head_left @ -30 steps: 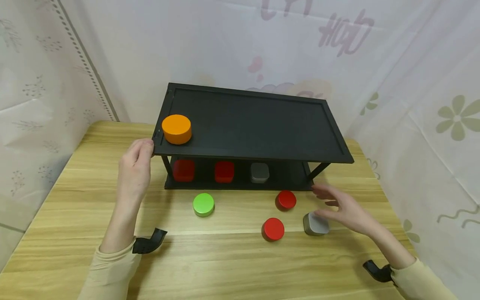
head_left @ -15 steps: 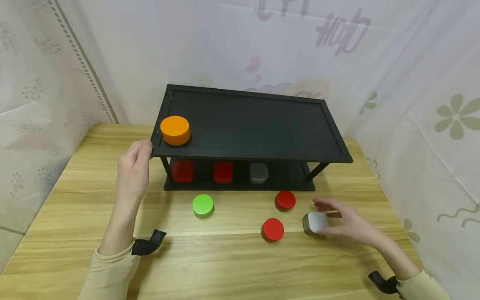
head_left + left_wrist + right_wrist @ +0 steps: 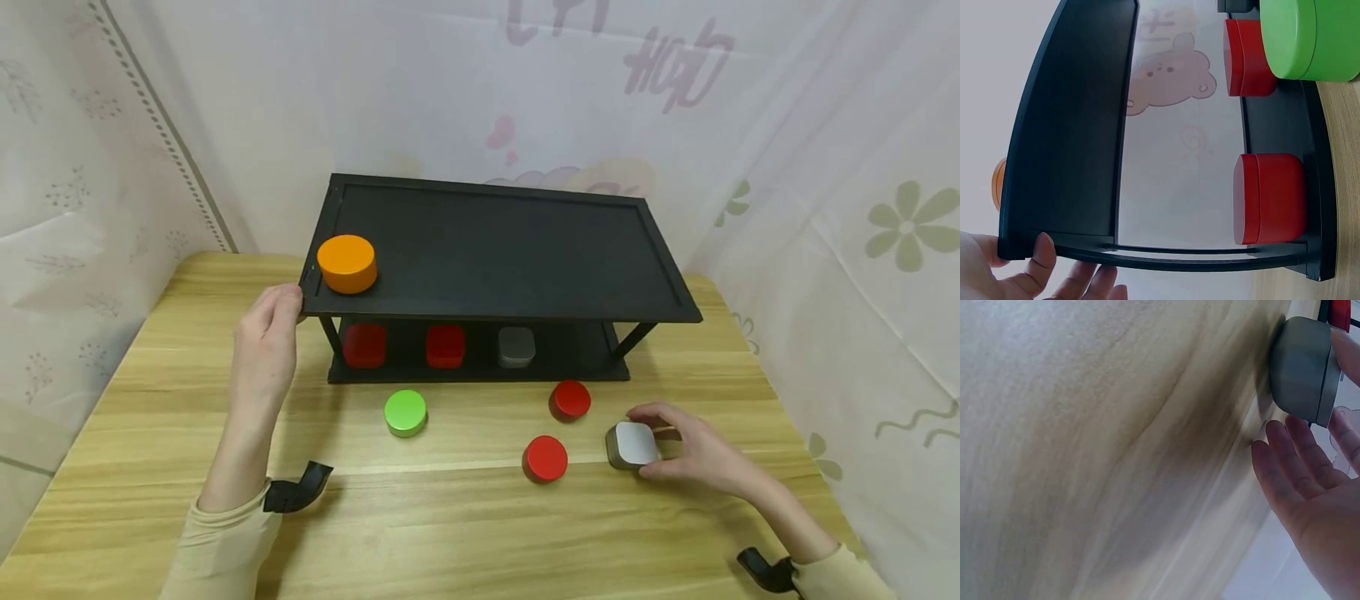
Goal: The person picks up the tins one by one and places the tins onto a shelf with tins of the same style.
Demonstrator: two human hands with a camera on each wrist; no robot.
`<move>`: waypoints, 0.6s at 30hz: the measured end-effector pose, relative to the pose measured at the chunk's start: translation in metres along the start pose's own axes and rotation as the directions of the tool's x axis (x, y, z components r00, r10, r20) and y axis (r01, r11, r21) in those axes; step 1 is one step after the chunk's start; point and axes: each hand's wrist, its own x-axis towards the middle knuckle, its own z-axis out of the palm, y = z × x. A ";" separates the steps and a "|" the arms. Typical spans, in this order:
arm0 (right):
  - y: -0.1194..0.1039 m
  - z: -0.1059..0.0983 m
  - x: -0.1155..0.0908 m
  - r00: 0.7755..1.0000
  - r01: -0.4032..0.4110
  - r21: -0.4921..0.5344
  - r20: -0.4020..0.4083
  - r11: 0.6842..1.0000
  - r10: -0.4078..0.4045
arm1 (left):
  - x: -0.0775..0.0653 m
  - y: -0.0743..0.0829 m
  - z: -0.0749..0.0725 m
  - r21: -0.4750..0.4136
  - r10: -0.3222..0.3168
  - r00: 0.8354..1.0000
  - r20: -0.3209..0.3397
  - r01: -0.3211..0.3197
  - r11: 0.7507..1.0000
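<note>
Our left hand (image 3: pixel 264 354) grips the black shelf's (image 3: pixel 495 250) nine-o'clock corner, seemingly to steady it. Our right hand (image 3: pixel 693 454) curls around the grey tin (image 3: pixel 632 444), which sits on the table (image 3: pixel 450 525) at four o'clock from the shelf, fingers closing for a lift.

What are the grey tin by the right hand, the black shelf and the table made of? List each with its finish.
Grey tin: likely metal, satin silver; soft sheen and a seamed lid line in the right wrist view.
Black shelf: matte black, possibly painted metal or coated board; thin flat edges, no grain, so uncertain.
Table: wood or wood-look laminate, smooth light finish; printed-looking grain streaks.
</note>
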 end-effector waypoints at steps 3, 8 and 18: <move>0.001 0.000 0.000 1.000 -0.006 -0.021 -0.008 1.000 0.006 | 0.001 0.000 0.000 -0.002 -0.003 1.000 -0.004 0.003 1.000; 0.004 0.002 0.001 1.000 -0.011 -0.046 -0.021 0.999 0.010 | 0.001 0.000 0.000 0.000 -0.009 1.000 -0.016 0.009 1.000; 0.001 0.001 -0.003 0.999 -0.004 -0.043 -0.034 0.999 0.002 | 0.000 0.001 -0.001 0.027 -0.015 1.000 -0.009 0.015 1.000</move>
